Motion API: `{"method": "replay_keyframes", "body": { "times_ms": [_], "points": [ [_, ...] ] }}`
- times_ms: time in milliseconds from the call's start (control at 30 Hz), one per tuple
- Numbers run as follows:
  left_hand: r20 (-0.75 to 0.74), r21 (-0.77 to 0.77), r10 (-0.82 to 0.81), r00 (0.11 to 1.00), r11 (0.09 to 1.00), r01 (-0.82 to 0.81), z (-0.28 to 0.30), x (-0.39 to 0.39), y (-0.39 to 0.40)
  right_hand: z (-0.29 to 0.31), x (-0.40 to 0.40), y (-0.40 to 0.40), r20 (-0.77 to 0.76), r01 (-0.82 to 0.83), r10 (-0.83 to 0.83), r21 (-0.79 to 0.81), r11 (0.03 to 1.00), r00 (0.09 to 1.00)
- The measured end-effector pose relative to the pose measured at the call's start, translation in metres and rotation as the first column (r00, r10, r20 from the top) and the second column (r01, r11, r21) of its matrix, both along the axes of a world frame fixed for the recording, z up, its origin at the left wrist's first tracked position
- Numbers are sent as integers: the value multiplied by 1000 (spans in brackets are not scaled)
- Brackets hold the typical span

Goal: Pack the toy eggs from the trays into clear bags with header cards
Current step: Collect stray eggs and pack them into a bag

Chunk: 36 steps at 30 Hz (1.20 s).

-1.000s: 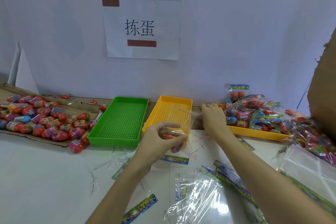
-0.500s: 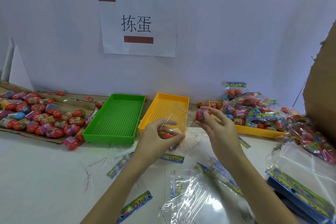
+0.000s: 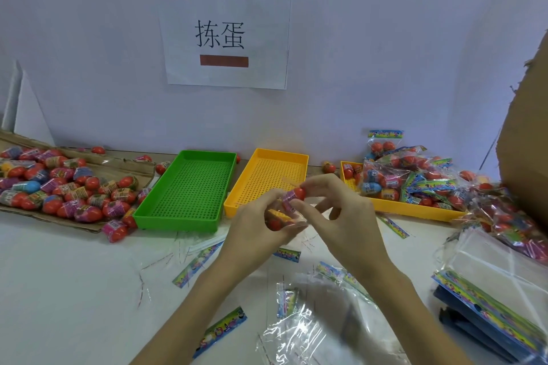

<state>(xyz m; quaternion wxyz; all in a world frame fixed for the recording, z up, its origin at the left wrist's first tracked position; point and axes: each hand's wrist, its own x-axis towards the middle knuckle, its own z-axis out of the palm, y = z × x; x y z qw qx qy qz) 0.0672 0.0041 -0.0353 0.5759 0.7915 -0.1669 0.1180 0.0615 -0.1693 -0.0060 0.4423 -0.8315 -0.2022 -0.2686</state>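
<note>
Far left of the green tray (image 3: 186,191): loose toy eggs (image 3: 63,187) heaped on flattened cardboard (image 3: 98,167), some spilling over its near edge. Probably light, hard-shelled and smooth under shrink labels; likely to roll and slip, so best pinched across the middle band rather than at the rounded ends.

Green tray itself: holed floor bare, rim raised. Just right of it: a yellow tray (image 3: 267,175), likewise bare.

In front of the yellow tray, right of the green one: left hand (image 3: 255,231) curled round a clear bag (image 3: 284,218) with at least one egg already inside; thin, soft film, apt to collapse, so held near the mouth. Touching that mouth: right hand (image 3: 341,216) pinching a red egg with pink label (image 3: 292,197) between thumb and fingertips, seemingly about to push it in.

Further right of the green tray: a second yellow tray (image 3: 403,207) piled with filled bags (image 3: 415,178), overflowing to the right. Beyond those, a stack of empty bags with header cards (image 3: 492,281) and a cardboard wall (image 3: 527,142) closing off that side.

Nearer than the green tray: white table (image 3: 74,275) strewn with header cards (image 3: 219,330), thin plastic strips and crumpled film (image 3: 320,332). Open room for moving mostly left of the forearms; tight on the right.
</note>
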Motion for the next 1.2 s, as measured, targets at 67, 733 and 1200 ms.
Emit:
{"method": "replay_keyframes", "body": {
  "times_ms": [67,733,1200],
  "points": [
    [2,11,0,1000,1000,0,-1,0,0,1,1,-2,-9,-10,9,-27,1000,1000],
    [49,49,165,985,985,-168,-3,0,-3,-3,0,-2,-91,-161,160,-2,987,983],
    [-373,-297,61,926,938,-181,6,4,3,-9,100,-40,-292,454,-484,-167,875,825]
  ]
}}
